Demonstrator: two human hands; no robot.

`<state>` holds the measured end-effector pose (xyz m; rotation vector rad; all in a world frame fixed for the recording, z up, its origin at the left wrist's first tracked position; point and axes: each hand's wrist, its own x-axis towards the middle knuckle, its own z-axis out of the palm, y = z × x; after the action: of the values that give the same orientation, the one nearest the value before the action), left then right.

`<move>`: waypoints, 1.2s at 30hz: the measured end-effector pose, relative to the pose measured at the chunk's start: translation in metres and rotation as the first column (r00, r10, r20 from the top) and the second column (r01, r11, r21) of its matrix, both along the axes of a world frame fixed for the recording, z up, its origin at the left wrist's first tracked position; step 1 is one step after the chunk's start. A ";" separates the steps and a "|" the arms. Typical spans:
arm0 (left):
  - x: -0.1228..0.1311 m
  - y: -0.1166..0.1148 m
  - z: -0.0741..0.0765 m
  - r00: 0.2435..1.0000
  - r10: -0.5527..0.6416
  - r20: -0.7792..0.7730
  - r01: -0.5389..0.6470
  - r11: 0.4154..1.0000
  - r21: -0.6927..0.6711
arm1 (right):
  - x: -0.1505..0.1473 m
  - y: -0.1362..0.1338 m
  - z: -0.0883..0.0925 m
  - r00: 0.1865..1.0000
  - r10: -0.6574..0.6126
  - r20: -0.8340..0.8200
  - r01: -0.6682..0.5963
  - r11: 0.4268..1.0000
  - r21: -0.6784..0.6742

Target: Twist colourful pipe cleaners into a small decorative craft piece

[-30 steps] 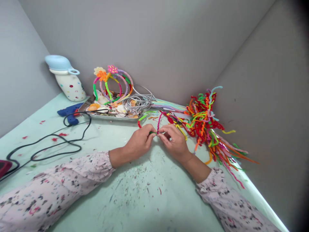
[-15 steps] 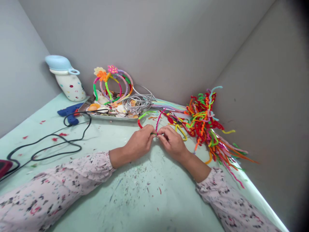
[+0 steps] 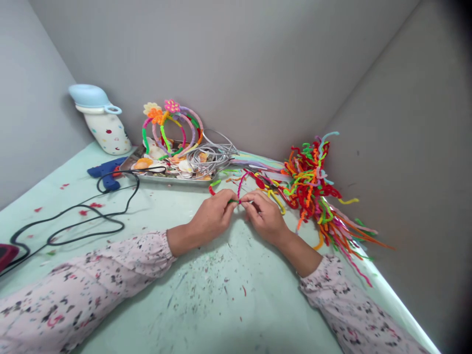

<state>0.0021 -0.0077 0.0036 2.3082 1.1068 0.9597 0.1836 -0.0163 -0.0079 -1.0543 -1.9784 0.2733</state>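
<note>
Your left hand (image 3: 212, 216) and right hand (image 3: 263, 216) pinch a fuzzy pink-and-green chenille stem (image 3: 241, 188) at the fingertips, above the scrap-speckled pale green mat (image 3: 236, 300), with a tangled heap of pipe cleaners (image 3: 309, 184) just beyond your right hand.

The left sleeve (image 3: 73, 290) at 8 o'clock and right sleeve (image 3: 344, 307) at 4 o'clock are pale pink, flecked black and red.

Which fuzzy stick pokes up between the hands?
The pink pipe cleaner: it rises from where the left hand and right hand pinch together, unlike the green one, which lies level.
</note>
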 end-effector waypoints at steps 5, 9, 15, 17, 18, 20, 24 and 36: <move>0.001 0.000 -0.001 0.998 -0.029 0.063 0.028 0.999 0.021 | 0.000 0.001 -0.003 1.000 -0.024 -0.018 0.024 1.000 -0.009; 0.001 0.001 -0.001 0.995 -0.039 0.087 0.036 0.999 0.037 | 0.001 0.002 -0.006 0.998 -0.047 -0.051 0.044 0.997 -0.059; 0.000 0.001 0.001 0.997 -0.044 0.066 0.043 0.999 0.015 | 0.001 0.001 -0.005 0.999 -0.010 -0.043 0.010 1.000 0.003; 0.000 0.001 0.002 0.997 -0.044 0.065 0.044 0.999 0.002 | 0.002 0.001 -0.004 0.999 -0.002 -0.032 0.003 0.999 0.038; 0.000 0.001 0.002 0.997 -0.045 0.066 0.046 0.999 -0.002 | 0.002 0.001 -0.004 1.000 0.000 -0.028 0.001 0.999 0.051; 0.000 0.001 0.003 0.996 -0.050 0.071 0.050 0.999 -0.003 | 0.002 0.001 -0.004 1.000 0.004 -0.017 -0.003 0.997 0.075; 0.000 0.001 0.005 0.997 -0.050 0.065 0.051 0.999 -0.009 | 0.002 0.001 -0.003 1.000 0.009 0.013 -0.011 0.992 0.123; 0.002 -0.001 0.006 0.996 -0.031 0.082 0.038 0.995 -0.087 | 0.003 0.003 -0.001 1.000 0.000 0.015 -0.002 0.987 0.162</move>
<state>0.0044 -0.0086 0.0092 2.1915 1.0521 0.9618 0.1865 -0.0132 -0.0085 -0.9537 -1.9787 0.1034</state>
